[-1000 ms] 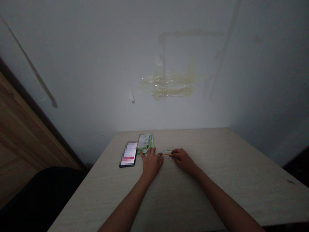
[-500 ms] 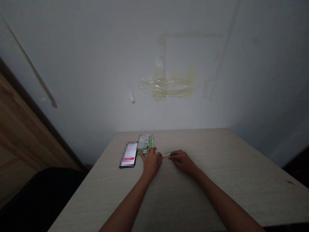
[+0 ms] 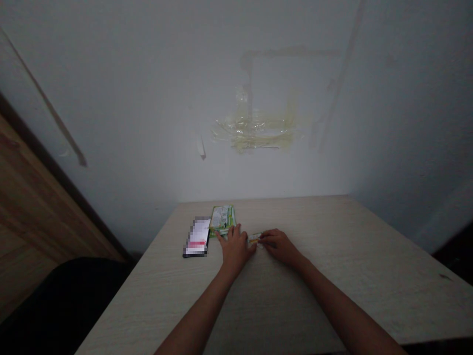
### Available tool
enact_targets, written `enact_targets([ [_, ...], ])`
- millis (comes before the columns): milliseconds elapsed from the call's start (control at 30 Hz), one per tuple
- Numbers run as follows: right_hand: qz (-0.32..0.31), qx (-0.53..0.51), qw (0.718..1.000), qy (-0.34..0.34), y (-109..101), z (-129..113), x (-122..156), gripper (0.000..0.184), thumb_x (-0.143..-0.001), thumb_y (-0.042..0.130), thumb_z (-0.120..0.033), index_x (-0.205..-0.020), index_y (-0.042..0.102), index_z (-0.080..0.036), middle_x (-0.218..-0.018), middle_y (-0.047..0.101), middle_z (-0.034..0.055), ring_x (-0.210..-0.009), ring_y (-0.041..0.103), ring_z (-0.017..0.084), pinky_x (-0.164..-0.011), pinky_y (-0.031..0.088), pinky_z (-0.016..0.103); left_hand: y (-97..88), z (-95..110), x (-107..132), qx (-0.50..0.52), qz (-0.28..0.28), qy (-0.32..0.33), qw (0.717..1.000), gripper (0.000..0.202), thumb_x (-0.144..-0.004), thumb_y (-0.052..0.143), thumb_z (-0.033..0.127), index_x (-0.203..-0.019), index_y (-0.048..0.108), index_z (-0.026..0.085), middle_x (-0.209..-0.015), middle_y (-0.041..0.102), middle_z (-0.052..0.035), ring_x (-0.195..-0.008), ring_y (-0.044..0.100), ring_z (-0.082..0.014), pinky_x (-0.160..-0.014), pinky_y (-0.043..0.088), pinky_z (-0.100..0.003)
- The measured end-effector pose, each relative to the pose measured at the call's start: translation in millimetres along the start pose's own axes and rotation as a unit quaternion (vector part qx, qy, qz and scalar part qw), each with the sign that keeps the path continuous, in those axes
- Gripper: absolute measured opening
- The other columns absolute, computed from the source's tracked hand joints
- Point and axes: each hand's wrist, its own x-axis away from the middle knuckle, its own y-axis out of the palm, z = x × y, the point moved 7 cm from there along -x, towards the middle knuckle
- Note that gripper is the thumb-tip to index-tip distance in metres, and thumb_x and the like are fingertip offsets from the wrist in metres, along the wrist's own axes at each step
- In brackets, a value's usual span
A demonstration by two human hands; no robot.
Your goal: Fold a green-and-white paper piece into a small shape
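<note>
Right grip [image 3: 280,245] on small packet [image 3: 254,238]

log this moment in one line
left hand: flat on table | right hand: touching small packet | nearby: green packets, phone

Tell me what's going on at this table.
A person has both bare hands out on a pale wooden table. The left hand lies flat and open, its fingertips by the near edge of a green packet. The right hand has its fingertips on a small yellow-and-white piece lying between the two hands. Whether it is pinched or just pressed down is too small to tell. A phone with a lit screen lies just left of the packet.
</note>
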Motion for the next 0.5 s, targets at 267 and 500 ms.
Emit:
enact_targets([
  [267,-0.001,-0.008,1.000,-0.005,1.4,2.7,-0.3,0.034,-0.082,0.054,-0.011,-0.104,0.073,-0.029,-0.110,0.070,0.0031,-0.102,0.060,0.019,-0.095,0.044,0.038,6.7,9.6,4.4,-0.011,-0.006,0.009,1.000,0.061,-0.077,0.052,0.066,-0.110,0.065,0.016,-0.142,0.047,-0.0182,-0.132,0.038,-0.0366,-0.109,0.003,-0.072],
  [500,-0.001,-0.020,1.000,0.002,3.0,6.8,0.2,0.034,-0.084,0.053,-0.011,-0.106,0.072,-0.028,-0.111,0.069,0.0033,-0.103,0.059,0.019,-0.096,0.044,0.037,9.6,8.6,7.7,0.001,0.008,0.028,1.000,0.060,-0.081,0.047,0.068,-0.109,0.064,0.017,-0.140,0.049,-0.0177,-0.132,0.039,-0.0348,-0.109,0.000,-0.072],
])
